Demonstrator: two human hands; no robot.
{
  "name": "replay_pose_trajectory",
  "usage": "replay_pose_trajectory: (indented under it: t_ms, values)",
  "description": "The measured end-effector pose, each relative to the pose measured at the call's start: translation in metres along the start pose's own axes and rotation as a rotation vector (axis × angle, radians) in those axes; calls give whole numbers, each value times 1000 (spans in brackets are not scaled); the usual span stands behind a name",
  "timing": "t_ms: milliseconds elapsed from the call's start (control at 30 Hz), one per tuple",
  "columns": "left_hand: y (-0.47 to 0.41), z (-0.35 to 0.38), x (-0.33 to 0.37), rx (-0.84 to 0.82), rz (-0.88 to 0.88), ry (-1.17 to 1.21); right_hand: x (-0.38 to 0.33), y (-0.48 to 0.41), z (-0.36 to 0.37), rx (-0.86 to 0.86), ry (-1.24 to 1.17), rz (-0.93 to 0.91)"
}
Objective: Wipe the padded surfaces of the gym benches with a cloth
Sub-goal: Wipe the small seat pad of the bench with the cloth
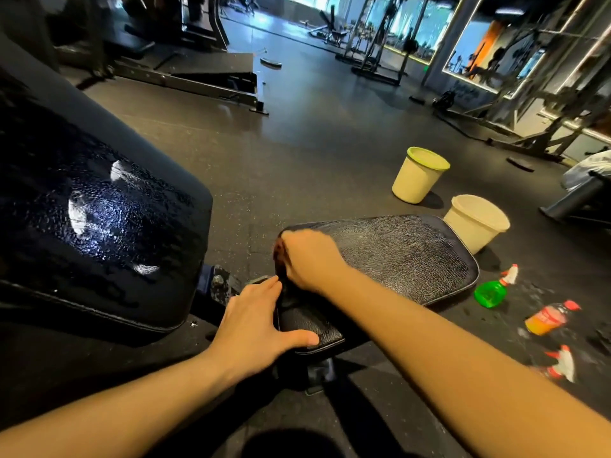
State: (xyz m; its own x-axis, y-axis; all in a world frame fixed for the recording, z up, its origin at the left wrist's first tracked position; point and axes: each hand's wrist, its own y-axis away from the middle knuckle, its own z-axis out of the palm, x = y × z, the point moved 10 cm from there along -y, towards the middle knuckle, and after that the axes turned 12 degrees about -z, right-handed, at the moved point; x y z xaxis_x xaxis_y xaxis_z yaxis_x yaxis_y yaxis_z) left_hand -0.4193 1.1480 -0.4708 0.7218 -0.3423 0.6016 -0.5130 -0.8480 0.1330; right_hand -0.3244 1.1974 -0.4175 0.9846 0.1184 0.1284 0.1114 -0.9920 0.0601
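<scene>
Wiping the seat's (396,259) narrow end, right hand (309,259) grips cloth (280,259), flat left hand (254,322) braces corner; wide end probably follows.

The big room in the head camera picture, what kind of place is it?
Most likely a gym. You can see a black padded bench seat, a tall metal weight-machine frame farther back, and a dark speckled rubber floor.
</scene>
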Motion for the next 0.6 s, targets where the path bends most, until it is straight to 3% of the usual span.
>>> replay_pose_trajectory:
  t_ms: [67, 100, 200, 267, 333, 467, 533, 600]
  values:
    - [1, 0, -1, 1, 6, 12, -7, 27, -6, -8, 15, -104]
    - [0, 1, -2, -5, 5, 11, 9, 35, -13, -9, 36, -67]
    - [-5, 5, -6, 8, -5, 35, 96, 25, -39, 64, 156, 224]
    - [-6, 8, -8, 1, -2, 30, 112, 5, -48, 118, 149, 323]
    - [-5, 8, -9, 7, 4, 5, 76, -12, -34, 96, 58, 257]
    - [-5, 6, -6, 10, 5, -12, -2, 21, -6, -31, 78, -47]
    - [-6, 7, -6, 10, 9, -15, 37, 25, -22, -28, 101, 74]
    - [-6, 7, -6, 31, 23, 3, 97, 11, -42, 46, 105, 307]
